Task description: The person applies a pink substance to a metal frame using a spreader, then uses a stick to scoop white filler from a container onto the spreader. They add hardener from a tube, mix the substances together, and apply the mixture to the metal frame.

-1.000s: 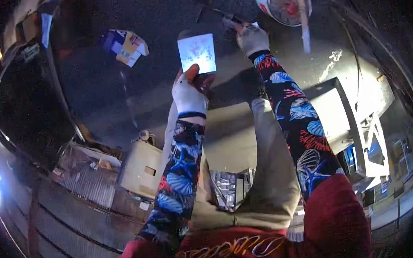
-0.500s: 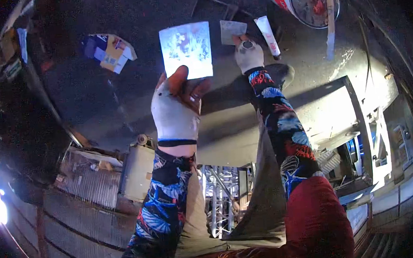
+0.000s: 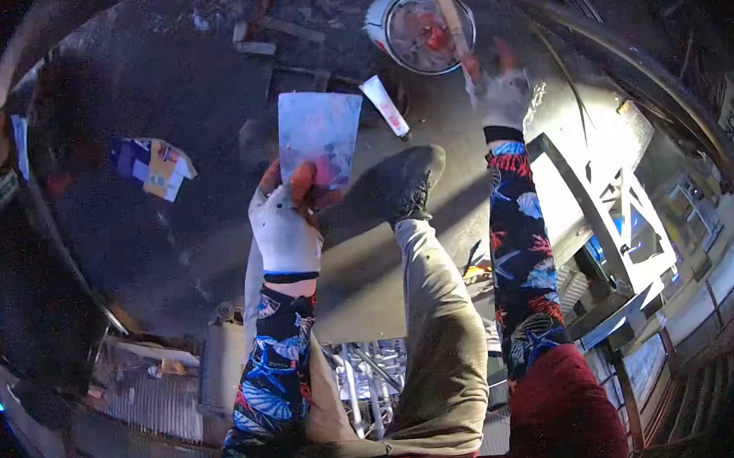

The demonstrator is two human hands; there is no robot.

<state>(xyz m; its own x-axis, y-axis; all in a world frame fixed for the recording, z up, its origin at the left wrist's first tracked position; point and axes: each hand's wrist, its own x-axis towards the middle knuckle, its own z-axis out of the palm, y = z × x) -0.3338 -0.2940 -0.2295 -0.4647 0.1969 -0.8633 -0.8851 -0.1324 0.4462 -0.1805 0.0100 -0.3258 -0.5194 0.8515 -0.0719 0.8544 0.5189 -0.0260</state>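
My left hand [image 3: 287, 224], in a pale fingerless glove, pinches a thin, flat, pale piece [image 3: 319, 126] by its lower edge, with the thumb across its face. Beside the bucket at the upper right is my right hand [image 3: 502, 92], gloved likewise. Its fingers are apart, one of them at the edge of a long flat stick [image 3: 447, 6]. That stick lies across the rim of the round bucket [image 3: 376, 22], which has reddish matter inside. Between the hands, a white tube [image 3: 385, 106] with a dark cap lies on the floor.
Torn printed cardboard [image 3: 158, 169] lies on the floor at the left. My dark shoe [image 3: 419, 183] is below the tube. A brightly lit metal frame [image 3: 631, 236] stands at the right, and a ribbed panel [image 3: 153, 397] is at the lower left.
My right hand has left the small flat sheet and moved right to the stick by the bucket. The piece in my left hand looks less glaring. The whole view has shifted.
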